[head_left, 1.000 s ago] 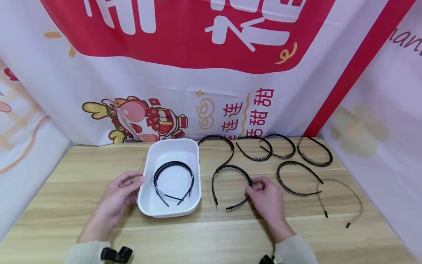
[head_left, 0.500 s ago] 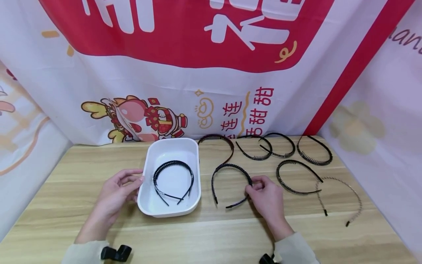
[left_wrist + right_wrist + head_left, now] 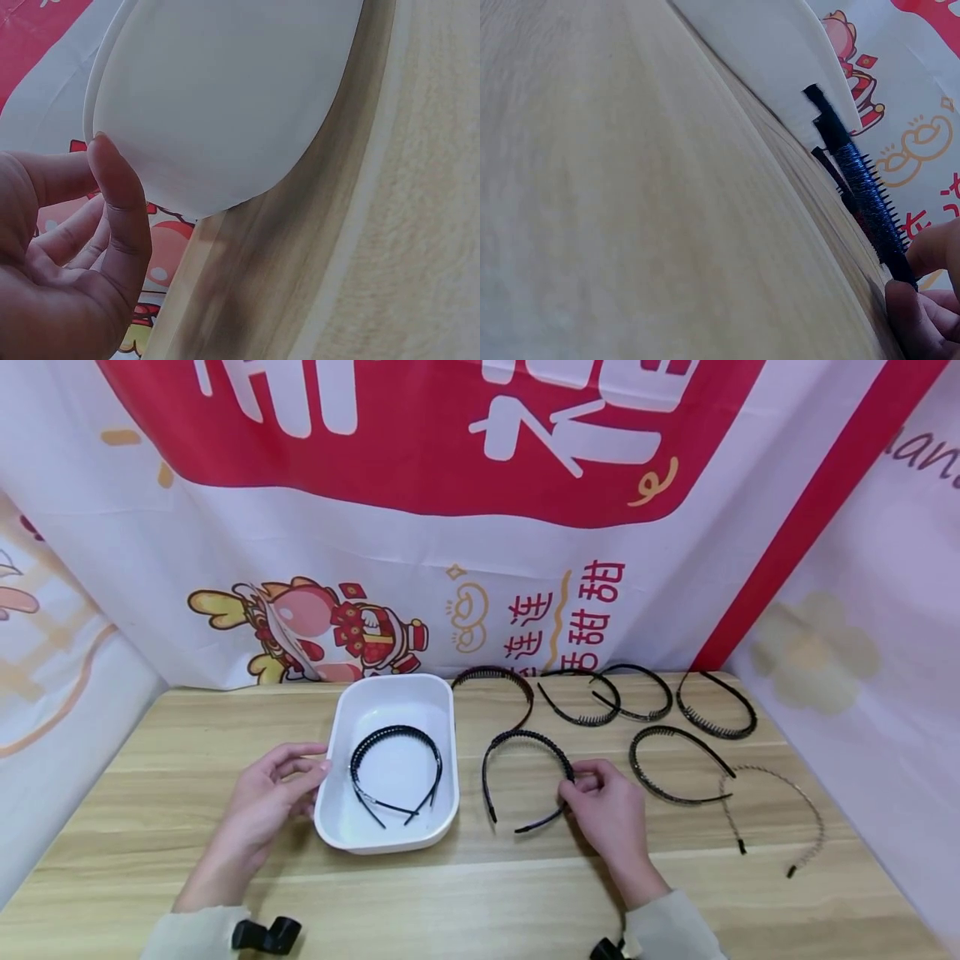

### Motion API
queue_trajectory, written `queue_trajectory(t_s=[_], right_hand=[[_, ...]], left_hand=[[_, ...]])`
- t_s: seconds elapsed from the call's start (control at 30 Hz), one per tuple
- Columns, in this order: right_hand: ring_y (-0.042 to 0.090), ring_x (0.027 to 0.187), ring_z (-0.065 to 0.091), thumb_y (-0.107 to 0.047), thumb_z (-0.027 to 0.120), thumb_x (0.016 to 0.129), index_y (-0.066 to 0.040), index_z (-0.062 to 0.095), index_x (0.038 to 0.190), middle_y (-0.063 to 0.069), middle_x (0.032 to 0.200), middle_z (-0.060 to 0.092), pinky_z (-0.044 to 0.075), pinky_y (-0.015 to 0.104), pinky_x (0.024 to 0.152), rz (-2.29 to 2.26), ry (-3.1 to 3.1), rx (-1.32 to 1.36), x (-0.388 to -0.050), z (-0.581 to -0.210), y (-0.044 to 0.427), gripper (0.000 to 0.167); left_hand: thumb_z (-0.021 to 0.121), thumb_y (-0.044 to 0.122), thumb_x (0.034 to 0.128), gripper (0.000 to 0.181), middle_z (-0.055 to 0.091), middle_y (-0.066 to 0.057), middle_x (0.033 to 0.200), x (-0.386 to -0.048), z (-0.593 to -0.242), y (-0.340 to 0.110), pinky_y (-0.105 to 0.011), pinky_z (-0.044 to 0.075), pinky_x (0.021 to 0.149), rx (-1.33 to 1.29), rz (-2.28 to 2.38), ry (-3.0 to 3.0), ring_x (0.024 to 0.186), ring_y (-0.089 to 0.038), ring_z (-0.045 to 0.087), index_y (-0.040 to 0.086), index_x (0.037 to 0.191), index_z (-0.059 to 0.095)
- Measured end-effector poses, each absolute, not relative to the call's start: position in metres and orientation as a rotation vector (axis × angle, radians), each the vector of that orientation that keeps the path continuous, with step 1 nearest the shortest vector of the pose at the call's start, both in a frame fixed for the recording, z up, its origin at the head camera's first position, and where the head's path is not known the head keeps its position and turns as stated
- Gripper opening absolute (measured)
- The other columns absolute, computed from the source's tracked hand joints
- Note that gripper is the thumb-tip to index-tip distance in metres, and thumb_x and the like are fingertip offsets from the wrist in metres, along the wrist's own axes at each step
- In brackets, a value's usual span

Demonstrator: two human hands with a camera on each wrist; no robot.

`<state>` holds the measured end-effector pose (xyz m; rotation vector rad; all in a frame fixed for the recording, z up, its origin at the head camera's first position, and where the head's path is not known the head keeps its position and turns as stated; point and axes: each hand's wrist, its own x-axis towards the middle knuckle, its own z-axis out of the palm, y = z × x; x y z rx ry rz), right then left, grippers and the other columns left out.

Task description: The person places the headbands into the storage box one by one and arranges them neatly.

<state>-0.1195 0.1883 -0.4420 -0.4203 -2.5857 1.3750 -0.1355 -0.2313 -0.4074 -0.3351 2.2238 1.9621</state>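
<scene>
A white tub point(image 3: 326, 827) stands left of centre on the wooden table, with black headbands point(image 3: 397, 729) lying inside. At its left rim, my left hand point(image 3: 262, 810) pinches the edge between thumb and fingers; the left wrist view has the thumb on the tub's wall point(image 3: 225, 97). Right of the tub, my right hand point(image 3: 611, 814) pinches the right side of a black toothed headband point(image 3: 525, 735), its two ends toward me. In the right wrist view that headband point(image 3: 866, 191) is between thumb and fingers, some of which are cut off by the frame's edge.
A dark red-brown headband point(image 3: 495, 670) lies behind the held one. Several more dark headbands lie at the back right, among them one point(image 3: 652, 789) beside my right hand, and a thin wavy one point(image 3: 813, 810) farther right. A printed cloth point(image 3: 450, 543) hangs behind the table point(image 3: 420, 910).
</scene>
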Motion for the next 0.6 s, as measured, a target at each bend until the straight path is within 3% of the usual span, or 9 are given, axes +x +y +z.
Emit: queue_trajectory(t_s=[0.6], right_hand=[[0.013,0.069,0.070,-0.014,0.082,0.089,-0.013,0.077,0.119,0.006,0.088,0.077,0.056,0.022,0.061,1.450,-2.513,-0.252,-0.138,-0.404,0.172,0.030]], left_hand=[[0.077,0.020,0.1014,0.049,0.073,0.007,0.104,-0.133,-0.408,-0.230,-0.029,0.063,0.067,-0.328,1.947,2.258,0.072,-0.012,0.067,0.008,0.145,0.058]])
